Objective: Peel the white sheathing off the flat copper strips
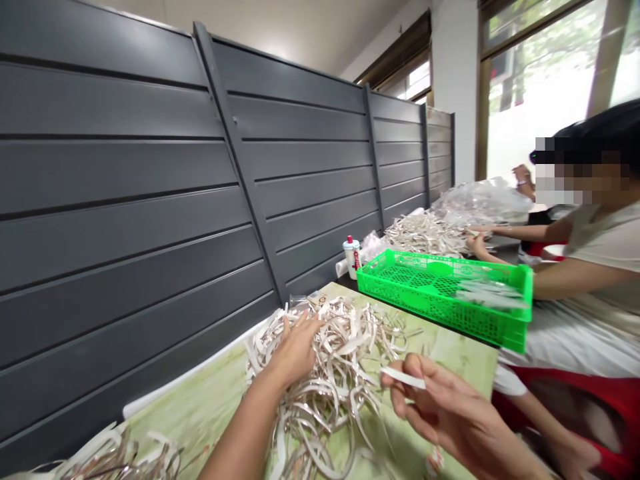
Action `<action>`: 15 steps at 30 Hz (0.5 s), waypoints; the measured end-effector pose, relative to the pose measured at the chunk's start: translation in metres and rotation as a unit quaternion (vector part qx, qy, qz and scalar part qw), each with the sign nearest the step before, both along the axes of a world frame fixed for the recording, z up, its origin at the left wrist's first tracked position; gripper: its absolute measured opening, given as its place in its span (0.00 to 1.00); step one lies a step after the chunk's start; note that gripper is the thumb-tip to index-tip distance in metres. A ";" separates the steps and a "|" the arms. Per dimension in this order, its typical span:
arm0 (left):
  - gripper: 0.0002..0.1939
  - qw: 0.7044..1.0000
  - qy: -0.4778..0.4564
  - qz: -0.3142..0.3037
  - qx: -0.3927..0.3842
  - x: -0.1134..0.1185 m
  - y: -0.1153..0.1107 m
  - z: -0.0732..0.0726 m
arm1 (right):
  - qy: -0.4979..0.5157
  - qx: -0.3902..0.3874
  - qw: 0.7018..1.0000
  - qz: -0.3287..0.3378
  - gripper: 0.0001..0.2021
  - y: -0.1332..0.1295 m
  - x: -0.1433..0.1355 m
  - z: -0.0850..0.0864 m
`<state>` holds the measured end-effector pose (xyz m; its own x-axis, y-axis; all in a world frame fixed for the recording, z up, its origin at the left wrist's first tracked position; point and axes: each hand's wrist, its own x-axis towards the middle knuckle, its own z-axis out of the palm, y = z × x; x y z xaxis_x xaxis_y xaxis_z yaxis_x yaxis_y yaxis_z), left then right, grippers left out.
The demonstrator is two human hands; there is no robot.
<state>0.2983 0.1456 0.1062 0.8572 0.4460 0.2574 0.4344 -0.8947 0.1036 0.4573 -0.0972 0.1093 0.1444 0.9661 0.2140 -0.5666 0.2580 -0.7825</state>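
A tangled heap of white and silvery curled strips lies on the pale green marbled table top. My left hand rests on the far left part of the heap, its fingers spread and touching the strips; what lies under the palm is hidden. Over the table's right side, my right hand pinches a short white strip between thumb and fingers. That strip is apart from the heap.
Beyond the table stands a green plastic crate with pale strips in it, next to a white cup with a red top. Grey panels line the left. Co-workers sit at right by another strip pile.
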 end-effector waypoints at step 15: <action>0.22 0.976 -0.199 0.013 -0.087 -0.101 -0.127 -0.023 | -0.112 0.087 0.979 0.149 0.07 0.037 -0.045 0.043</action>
<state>0.1975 0.0184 0.0834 0.6926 0.5336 0.4853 0.3514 -0.8373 0.4190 0.4121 -0.0597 0.1526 -0.2083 0.9040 0.3734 -0.4560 0.2480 -0.8547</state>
